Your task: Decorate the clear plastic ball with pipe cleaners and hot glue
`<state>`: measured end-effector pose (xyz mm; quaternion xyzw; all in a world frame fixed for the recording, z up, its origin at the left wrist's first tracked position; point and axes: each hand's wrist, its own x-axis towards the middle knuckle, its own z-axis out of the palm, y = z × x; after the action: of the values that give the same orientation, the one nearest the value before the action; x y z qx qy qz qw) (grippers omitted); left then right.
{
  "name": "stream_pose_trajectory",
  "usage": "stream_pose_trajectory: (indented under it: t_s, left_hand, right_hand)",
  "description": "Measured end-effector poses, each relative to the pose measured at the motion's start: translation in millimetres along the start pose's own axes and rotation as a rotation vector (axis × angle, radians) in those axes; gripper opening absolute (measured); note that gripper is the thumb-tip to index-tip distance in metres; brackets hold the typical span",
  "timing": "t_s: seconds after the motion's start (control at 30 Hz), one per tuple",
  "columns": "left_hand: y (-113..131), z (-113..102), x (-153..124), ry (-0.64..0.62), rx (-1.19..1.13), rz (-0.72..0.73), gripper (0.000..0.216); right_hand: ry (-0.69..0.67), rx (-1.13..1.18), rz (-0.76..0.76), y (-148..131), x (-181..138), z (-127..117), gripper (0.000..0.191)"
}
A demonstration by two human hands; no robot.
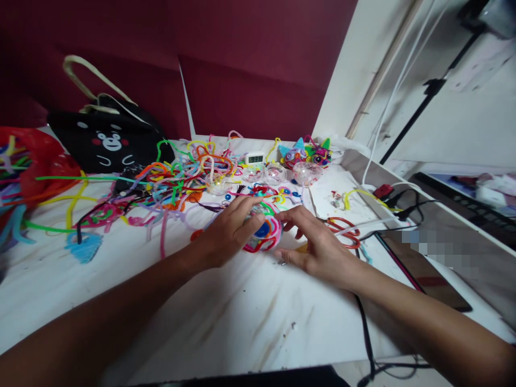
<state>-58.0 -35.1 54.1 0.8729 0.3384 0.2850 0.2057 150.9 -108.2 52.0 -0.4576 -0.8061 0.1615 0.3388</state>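
My left hand (229, 231) is curled over a round ball wrapped in coloured pipe cleaners (264, 231) on the white table (226, 317), gripping its left side. My right hand (318, 244) reaches in from the right, its fingers spread and its fingertips touching the ball's right edge. A heap of loose coloured pipe cleaners (169, 188) lies just behind the hands.
Clear plastic balls (306, 173) and a finished cat-faced ball (308, 153) stand at the back, by a small white digital clock (255, 158). A black bear-face bag (107, 140) sits back left, a red bag (38, 161) far left. A dark tablet (423, 269) and cables lie right.
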Motion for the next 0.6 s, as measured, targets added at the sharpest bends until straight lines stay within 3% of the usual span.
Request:
stream_pose_trajectory:
  t_s: [0.27,0.6]
  left_hand:
    - [-16.1,-5.2,1.5,-0.023,0.048,0.080,0.037]
    - [-0.4,-3.5,3.6,-0.007,-0.058,-0.150,0.049]
  right_hand:
    - [-0.001,-0.011,-0.001,5.4,5.0,-0.5,0.041]
    - [0.080,-0.050,0.033,0.2,0.6,6.8,0.035]
